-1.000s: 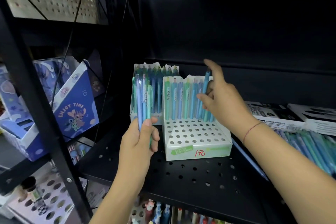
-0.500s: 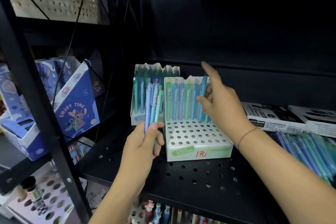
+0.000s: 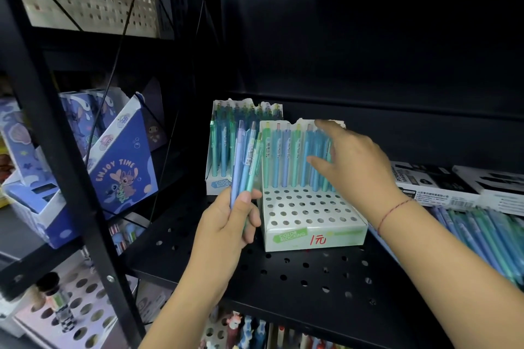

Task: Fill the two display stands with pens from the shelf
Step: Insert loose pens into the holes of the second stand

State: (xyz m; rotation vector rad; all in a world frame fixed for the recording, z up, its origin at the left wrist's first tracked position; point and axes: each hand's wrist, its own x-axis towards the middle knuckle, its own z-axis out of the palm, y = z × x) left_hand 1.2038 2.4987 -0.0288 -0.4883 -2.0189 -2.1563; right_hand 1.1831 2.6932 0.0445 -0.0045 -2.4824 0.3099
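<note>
Two white perforated display stands sit on the black shelf [image 3: 297, 272]. The front stand [image 3: 309, 212] has pens only in its back row [image 3: 283, 159]; its other holes are bare. The rear stand [image 3: 218, 181], behind it to the left, is packed with blue and green pens. My left hand [image 3: 226, 224] grips a small upright bunch of pens [image 3: 245, 161] just left of the front stand. My right hand [image 3: 354, 164] reaches over the right end of the back row, fingers spread and touching the pens there, with no pen plainly held.
A heap of loose blue and green pens [image 3: 482, 235] lies on the shelf at the right, under my right forearm. Black-and-white marker boxes [image 3: 442, 184] stand behind it. A blue cartoon box [image 3: 124, 167] sits left of the black upright post [image 3: 65, 167].
My right hand lowered a blue pen into the back row and now has its fingers spread over the row. My left hand tilted its bunch of pens rightward toward the front stand.
</note>
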